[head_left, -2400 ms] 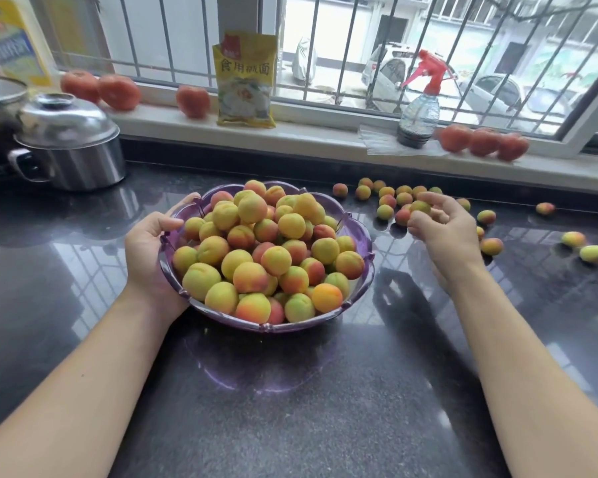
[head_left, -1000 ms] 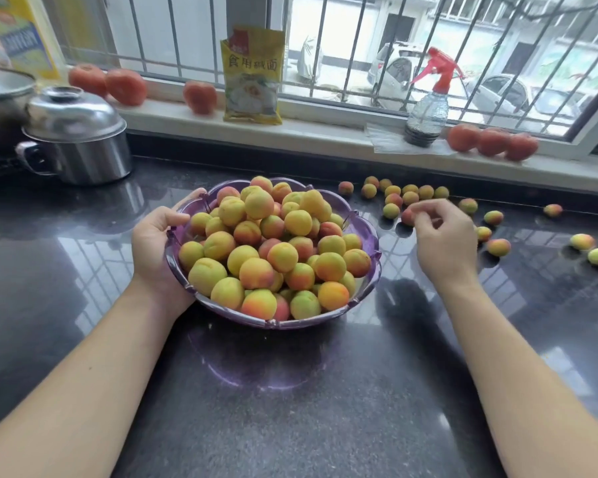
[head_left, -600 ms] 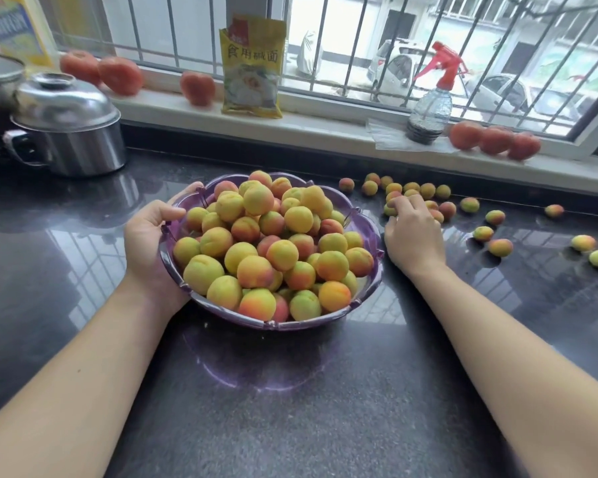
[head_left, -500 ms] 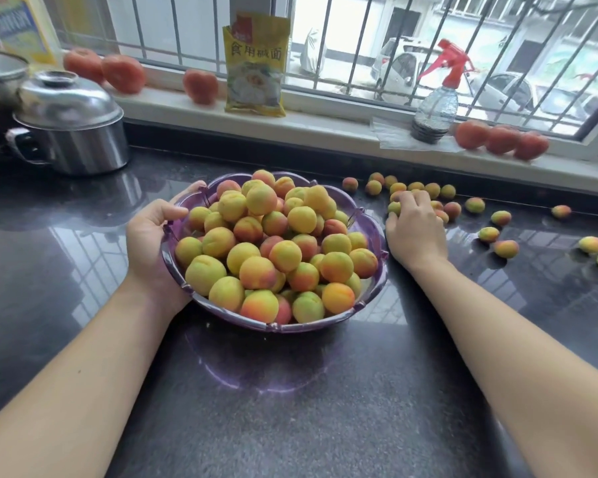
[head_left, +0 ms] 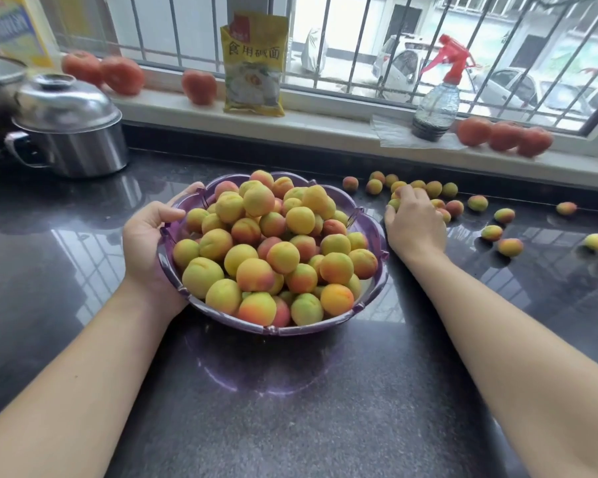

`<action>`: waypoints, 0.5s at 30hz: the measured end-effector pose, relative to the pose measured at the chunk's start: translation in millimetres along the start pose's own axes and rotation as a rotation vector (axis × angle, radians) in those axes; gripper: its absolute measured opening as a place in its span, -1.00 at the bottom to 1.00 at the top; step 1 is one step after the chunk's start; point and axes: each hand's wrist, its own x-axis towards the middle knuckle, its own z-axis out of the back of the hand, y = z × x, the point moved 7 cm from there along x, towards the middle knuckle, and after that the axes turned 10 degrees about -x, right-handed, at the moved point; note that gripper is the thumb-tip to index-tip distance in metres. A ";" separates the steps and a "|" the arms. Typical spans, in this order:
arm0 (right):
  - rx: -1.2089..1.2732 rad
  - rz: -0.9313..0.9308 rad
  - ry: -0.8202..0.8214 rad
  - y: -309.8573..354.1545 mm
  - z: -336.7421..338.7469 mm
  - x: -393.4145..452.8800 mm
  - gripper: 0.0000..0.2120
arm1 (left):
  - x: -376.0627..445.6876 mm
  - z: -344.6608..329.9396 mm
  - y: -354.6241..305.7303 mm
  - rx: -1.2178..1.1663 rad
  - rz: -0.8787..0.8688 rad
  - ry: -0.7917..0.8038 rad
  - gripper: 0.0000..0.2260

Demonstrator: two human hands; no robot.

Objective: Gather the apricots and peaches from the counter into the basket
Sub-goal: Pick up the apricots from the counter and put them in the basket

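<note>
Left hand grips the rim of the basket (heaped full); right hand lies over loose fruit on the counter, grip unclear.

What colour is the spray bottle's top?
Red, on the spray bottle in the head view.

Nothing fancy going on with my arms here — both forearms are bare all the way to the bottom edge of the shot, no sleeves showing at all. No watch, no bracelet, no rings on my left hand or my right hand — no gloves either. Nails on the left thumb look short and plain; the right ones I can't really make out.
</note>
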 end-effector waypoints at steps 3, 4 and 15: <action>0.149 0.034 -0.052 1.4 2.6 -5.1 -0.74 | 1.8 -1.1 0.7 -0.016 0.004 0.021 -0.36; 0.233 0.044 -0.076 -0.1 3.2 -5.9 -0.74 | 2.3 -0.6 1.1 -0.021 0.010 0.031 -0.41; 0.932 0.237 0.494 53.1 121.4 -17.9 -0.74 | 2.4 -1.6 3.0 -0.021 0.027 0.079 -0.50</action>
